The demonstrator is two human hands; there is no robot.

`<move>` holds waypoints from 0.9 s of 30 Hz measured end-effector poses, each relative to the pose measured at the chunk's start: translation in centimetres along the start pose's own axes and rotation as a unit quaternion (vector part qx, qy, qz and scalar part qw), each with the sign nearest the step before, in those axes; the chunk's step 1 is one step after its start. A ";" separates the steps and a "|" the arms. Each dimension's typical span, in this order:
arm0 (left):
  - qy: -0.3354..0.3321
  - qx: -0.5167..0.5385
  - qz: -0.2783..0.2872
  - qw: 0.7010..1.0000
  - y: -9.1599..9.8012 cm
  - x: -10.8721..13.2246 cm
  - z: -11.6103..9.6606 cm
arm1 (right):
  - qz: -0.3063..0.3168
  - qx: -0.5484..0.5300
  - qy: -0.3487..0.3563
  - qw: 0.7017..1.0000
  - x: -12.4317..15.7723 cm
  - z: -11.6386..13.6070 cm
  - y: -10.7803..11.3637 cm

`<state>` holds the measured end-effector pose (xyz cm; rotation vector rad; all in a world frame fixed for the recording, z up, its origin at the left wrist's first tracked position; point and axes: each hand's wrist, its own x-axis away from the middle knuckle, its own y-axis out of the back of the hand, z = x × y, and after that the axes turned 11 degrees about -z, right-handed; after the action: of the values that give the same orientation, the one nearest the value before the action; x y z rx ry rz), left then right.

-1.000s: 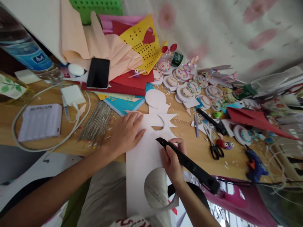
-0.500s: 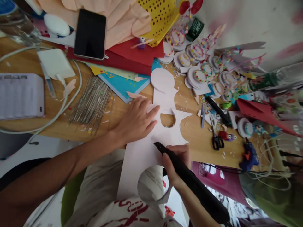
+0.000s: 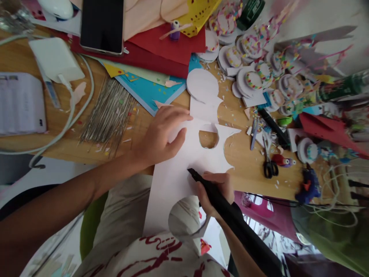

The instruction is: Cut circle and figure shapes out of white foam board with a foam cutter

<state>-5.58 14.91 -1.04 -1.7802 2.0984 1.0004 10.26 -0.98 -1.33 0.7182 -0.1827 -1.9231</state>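
Note:
A white sheet of board (image 3: 170, 192) lies partly on the table and juts over its front edge above my lap. It has a round hole and scalloped cut-outs along its right side. My left hand (image 3: 161, 134) rests on the sheet's left part, fingers stretched out and pressing on it. In my right hand (image 3: 217, 190) is a long, thick, black pen-shaped cutter (image 3: 230, 215). Its dark pointed tip is on or just over the sheet; whether it touches, I cannot tell. A round white disc (image 3: 202, 85) lies at the far end on another white piece.
Thin metal sticks (image 3: 108, 115) lie in a heap at left, near a white charger (image 3: 56, 59) with its cable. A phone (image 3: 102, 27) tops red sheets (image 3: 170, 50). Decorated little hats (image 3: 249, 82), scissors (image 3: 269, 157) and a blue glue gun (image 3: 308, 184) occupy the right.
The camera view has shifted slightly. My left hand has slid a little left on the sheet and its fingers are more bent. The cutter stays at nearly the same spot.

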 end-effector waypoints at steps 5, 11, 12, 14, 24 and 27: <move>0.325 0.262 -0.112 0.902 0.5 0.7 -1.9 | -0.057 -0.035 -0.002 0.998 -0.3 0.6 0.0; 0.445 0.214 0.158 0.855 2.9 2.6 -3.4 | -0.088 -0.077 -0.017 0.993 -0.7 1.1 0.0; 0.439 0.180 0.201 0.857 3.3 2.6 -3.4 | -0.085 -0.080 -0.015 0.993 -0.7 1.1 0.0; 0.433 0.143 0.253 0.854 3.8 2.5 -3.5 | -0.078 -0.081 -0.002 0.994 -0.4 1.0 -0.1; 0.414 0.108 0.223 0.876 3.4 2.9 -3.6 | -0.024 -0.055 0.043 0.997 -0.2 1.0 0.2; 0.406 0.102 0.223 0.880 3.5 3.1 -3.5 | -0.008 -0.068 0.064 0.996 -0.6 1.1 0.2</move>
<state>-8.64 10.47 1.11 -1.8255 3.0613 0.0172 10.01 -0.76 -0.07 0.7490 0.0342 -1.8785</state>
